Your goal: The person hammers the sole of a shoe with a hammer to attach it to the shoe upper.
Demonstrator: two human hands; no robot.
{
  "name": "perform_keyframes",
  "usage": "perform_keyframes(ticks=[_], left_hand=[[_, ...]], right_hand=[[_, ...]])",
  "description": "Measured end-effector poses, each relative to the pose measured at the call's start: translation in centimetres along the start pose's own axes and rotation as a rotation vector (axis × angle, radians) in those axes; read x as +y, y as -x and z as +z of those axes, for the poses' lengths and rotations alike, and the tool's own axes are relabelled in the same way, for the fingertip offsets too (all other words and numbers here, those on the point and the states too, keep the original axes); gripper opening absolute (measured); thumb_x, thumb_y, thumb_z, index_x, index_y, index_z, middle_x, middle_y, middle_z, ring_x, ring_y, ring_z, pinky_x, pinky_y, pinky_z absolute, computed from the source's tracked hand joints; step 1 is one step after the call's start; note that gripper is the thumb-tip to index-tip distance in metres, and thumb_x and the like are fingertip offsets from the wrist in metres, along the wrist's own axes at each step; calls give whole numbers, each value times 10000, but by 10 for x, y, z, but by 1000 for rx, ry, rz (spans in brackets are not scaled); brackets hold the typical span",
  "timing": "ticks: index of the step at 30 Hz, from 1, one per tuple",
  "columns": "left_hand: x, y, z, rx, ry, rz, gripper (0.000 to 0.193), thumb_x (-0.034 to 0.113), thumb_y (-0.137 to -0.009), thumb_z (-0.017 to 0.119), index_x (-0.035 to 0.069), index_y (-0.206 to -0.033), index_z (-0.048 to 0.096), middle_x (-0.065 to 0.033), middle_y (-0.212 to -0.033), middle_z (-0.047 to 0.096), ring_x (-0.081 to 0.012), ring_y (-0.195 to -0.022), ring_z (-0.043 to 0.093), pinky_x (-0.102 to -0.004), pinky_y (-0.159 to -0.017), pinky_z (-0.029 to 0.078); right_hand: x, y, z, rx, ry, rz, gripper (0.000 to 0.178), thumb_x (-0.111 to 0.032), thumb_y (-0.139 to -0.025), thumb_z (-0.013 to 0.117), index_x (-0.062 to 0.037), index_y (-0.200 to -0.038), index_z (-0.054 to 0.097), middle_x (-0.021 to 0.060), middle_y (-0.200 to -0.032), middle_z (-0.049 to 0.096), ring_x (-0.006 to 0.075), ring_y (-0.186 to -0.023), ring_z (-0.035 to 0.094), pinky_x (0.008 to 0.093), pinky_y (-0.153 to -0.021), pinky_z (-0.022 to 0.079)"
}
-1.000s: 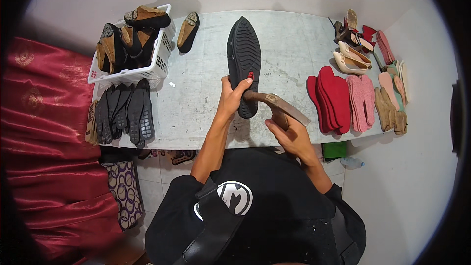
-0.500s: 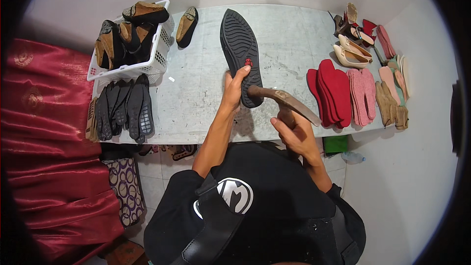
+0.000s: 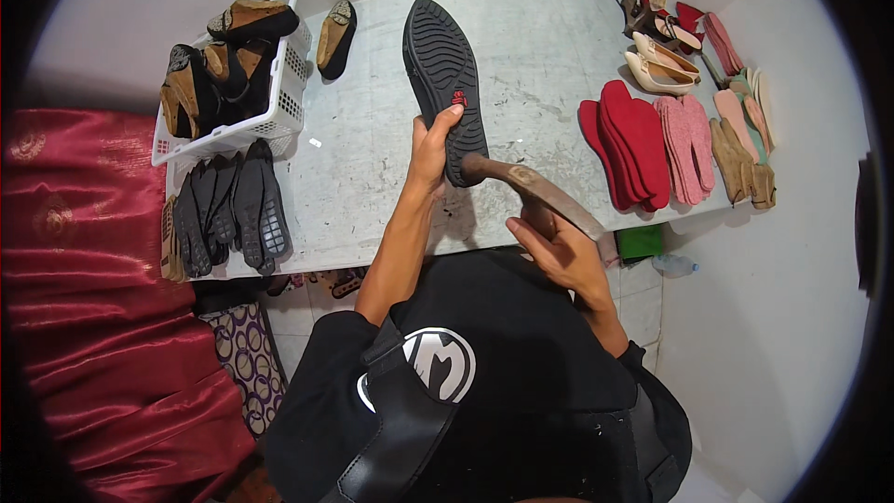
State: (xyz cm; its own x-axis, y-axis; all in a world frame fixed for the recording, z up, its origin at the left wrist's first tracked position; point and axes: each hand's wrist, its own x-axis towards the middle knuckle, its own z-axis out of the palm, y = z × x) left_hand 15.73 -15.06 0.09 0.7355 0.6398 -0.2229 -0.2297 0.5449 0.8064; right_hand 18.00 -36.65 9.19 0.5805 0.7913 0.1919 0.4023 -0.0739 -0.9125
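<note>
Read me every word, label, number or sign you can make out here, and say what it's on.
No words or numbers are clearly readable.
Black sole: a red mark, too small to read.
Black shirt: a white rounded emblem, partly covered by a strap, with no legible word.

Red marking (image 3: 458, 100) on black sole (image 3: 440, 51), white emblem (image 3: 440, 365) on shirt (image 3: 531, 345)

The left forearm (image 3: 398, 237) is slanting up and right from below the centre; the left hand (image 3: 430, 151), just above mid-frame, is gripping, its thumb pressing toward the upper right. At lower right of centre, the right forearm (image 3: 603, 319) is leaning up-left, the right hand (image 3: 568, 253) gripping, its thumb pointing up-left.
</note>
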Motion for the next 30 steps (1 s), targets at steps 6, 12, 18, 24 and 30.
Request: perform_keyframes(ticks=[6,12,18,24,30], left_hand=[[34,19,-25,-68,138,-96,276,218,-885,585,12,-1067,572,-48,-859,638,-125,-696,638,-265,-627,549],[57,43,-71,1,30,-38,295,215,-865,616,-1,-1064,592,-47,-877,634,-122,-736,624,-257,-668,523],[73,68,-124,71,120,-105,367,225,-863,617,-1,-1142,540,-54,-948,621,-129,-787,624,-266,-690,528],[80,86,-159,169,-28,-10,460,241,-842,640,-27,-1189,500,-81,-1008,606,-153,-886,601,-256,-763,503],[91,93,-181,180,35,-11,452,232,-838,642,-21,-1188,509,-87,-1046,598,-146,-906,593,-270,-800,484]], right_hand=[[-4,0,19,-67,-24,99,288,-65,-822,687,23,-1085,607,97,-638,576,136,-529,509,309,-504,408],[-16,-6,65,-106,-127,151,177,-153,-869,685,-23,-834,571,-28,-611,481,41,-546,419,226,-508,346],[-36,-12,93,-176,-322,405,186,-122,-874,661,-43,-791,515,-34,-559,459,56,-431,427,225,-391,323],[-30,-30,136,-268,44,61,186,-162,-864,692,-53,-796,558,-27,-569,472,63,-498,434,251,-471,354],[-47,-33,147,-284,28,241,192,-184,-864,698,-56,-803,569,-26,-576,490,65,-500,448,245,-472,351]])
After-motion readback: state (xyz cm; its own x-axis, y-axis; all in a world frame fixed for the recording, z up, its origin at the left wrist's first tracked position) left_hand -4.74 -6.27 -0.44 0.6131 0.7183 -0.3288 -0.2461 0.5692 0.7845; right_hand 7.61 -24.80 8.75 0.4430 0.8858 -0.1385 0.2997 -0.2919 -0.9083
